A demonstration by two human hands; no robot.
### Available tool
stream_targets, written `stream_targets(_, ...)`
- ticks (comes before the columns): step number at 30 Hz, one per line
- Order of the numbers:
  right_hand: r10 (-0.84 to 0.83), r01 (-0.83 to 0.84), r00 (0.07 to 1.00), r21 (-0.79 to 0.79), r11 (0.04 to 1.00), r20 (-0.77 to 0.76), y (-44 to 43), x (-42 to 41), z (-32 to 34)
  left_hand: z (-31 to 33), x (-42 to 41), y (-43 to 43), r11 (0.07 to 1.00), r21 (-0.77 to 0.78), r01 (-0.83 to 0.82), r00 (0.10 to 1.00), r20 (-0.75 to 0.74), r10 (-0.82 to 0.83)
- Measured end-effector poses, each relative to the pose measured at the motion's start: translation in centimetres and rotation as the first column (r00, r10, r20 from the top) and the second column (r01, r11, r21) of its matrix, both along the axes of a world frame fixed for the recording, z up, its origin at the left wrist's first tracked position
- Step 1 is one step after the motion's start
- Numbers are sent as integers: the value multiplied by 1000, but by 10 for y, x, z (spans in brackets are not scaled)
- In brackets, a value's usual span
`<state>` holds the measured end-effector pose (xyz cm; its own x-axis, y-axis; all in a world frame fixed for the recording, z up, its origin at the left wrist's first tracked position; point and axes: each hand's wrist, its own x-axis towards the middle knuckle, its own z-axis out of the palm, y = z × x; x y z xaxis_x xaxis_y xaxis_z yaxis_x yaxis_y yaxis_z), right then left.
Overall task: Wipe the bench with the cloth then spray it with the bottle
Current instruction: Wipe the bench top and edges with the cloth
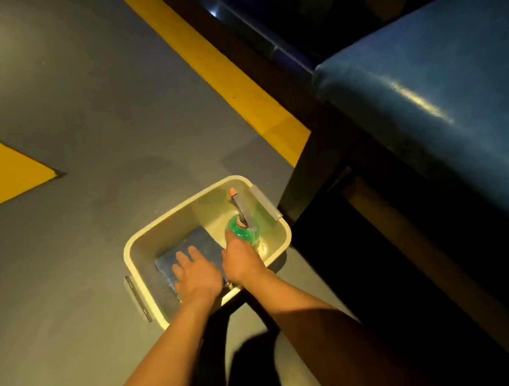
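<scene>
Dim scene w/ warm yellowish cast. Floor (98,126) lit unevenly, brighter at left, falling to near-black under the blue surface (435,77) at right. Streak of glare on the surface's padding, small hot spot at top. Hard shadows below the forearms. Soft, compressed detail overall; straight lines bow w/ wide-angle distortion near edges.

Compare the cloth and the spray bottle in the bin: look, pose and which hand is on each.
The cloth is dark blue, folded and lying flat; the spray bottle is green and see-through, standing upright with a grey trigger head. The left hand rests spread on the cloth; the right hand reaches to the spray bottle's side, its grip hidden. Both sit inside the pale bin on the floor.
</scene>
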<state>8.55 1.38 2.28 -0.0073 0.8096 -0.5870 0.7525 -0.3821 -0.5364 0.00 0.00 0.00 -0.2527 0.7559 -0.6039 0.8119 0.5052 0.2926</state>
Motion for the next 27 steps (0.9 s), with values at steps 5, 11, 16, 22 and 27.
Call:
stream_targets(5,46,-46,999,-79,996,2,18,-11,-28,-38,-15,-2,983,-114,-140,987,57,148)
stream_targets(11,114,-94,990,-199,975,88,29,-29,-64,-64,-27,5,953,-225,-203,963,130,236)
stream_targets(16,26,1,987,-165,986,160,35,-46,-83,-78,-29,7,958,-225,-175,954,201,221)
stream_targets(22,-36,52,992,-129,990,119,32,-53,-85,-85,-28,4,924,-175,-340,884,275,377)
stream_targets(27,-96,87,995,-238,967,-24,36,-52,-81,-75,-44,8,666,-258,-700,546,408,732)
